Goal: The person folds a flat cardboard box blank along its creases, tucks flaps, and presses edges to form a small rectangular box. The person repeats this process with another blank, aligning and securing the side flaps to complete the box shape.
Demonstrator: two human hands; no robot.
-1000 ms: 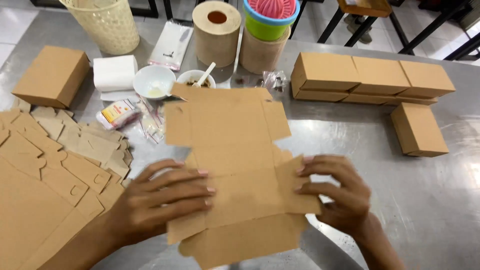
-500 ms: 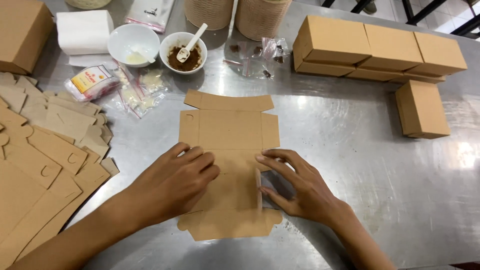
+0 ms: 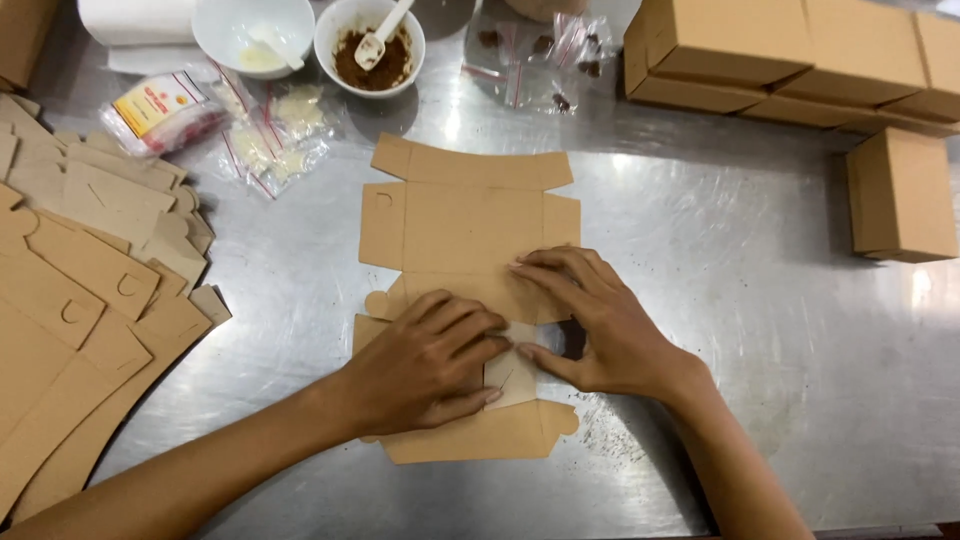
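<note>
**A:** Both hands press a flat brown box blank (image 3: pixel 470 235) on a steel table (image 3: pixel 720 330). The left hand (image 3: pixel 425 360) lies palm down on the near half, fingers together; the right hand (image 3: pixel 600 330) spreads its fingers along a crease and pinches a side flap with the thumb. Neither hand is closed around anything.

**B:** How to do it well?

**A:** My judgement: keep the left palm flat as an anchor and run the right fingertips straight along the scored line, so the flap folds square.

**B:** Around it?

**A:** A stack of blanks (image 3: pixel 80 300) at left, just beside the work. Beyond it, sachets (image 3: pixel 260 135), a bowl of brown powder (image 3: pixel 370 50) with a spoon, and a white bowl (image 3: pixel 250 30). Finished boxes (image 3: pixel 790 50) at far right, one box (image 3: pixel 900 195) apart. Brown crumbs near the right wrist could get under the card; otherwise nothing blocks the fold.
</note>
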